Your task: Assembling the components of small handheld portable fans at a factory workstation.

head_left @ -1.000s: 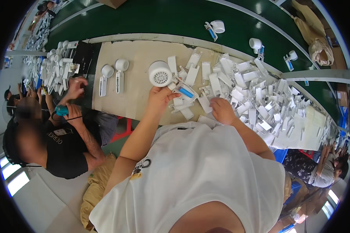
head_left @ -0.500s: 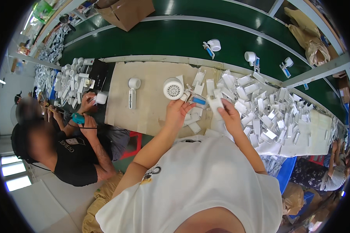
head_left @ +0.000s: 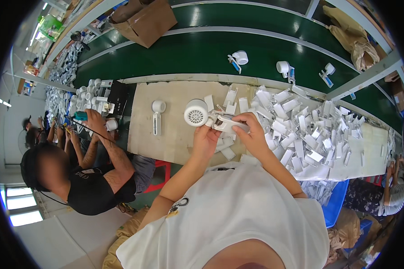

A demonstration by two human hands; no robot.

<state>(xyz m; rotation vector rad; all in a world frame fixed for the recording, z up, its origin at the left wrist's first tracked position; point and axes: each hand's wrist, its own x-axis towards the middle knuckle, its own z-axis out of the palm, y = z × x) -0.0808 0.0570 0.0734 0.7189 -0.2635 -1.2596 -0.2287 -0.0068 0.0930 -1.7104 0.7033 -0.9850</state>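
My left hand (head_left: 205, 141) grips a white handheld fan (head_left: 195, 115) by its neck, the round grilled head pointing left. With thumb and fingers, my right hand (head_left: 252, 133) pinches a white handle cover (head_left: 228, 124) and lays it along the fan's open handle. The cover hides most of the handle's inside; whether it is seated I cannot tell. Several loose white covers (head_left: 231, 96) lie just beyond my hands. Left of them, another white fan (head_left: 158, 107) rests on the tan table mat (head_left: 141, 134).
To the right spreads a large pile of white covers (head_left: 309, 139). Open fans (head_left: 240, 57) with blue parts lie on the green conveyor (head_left: 197, 54) beyond the table. At left, a co-worker holds a teal power screwdriver (head_left: 81, 116). A metal post (head_left: 363, 77) stands far right.
My right hand has brought the cover left onto the fan's handle, covering the blue cell seen before. The co-worker's screwdriver has gone up and away to the left.
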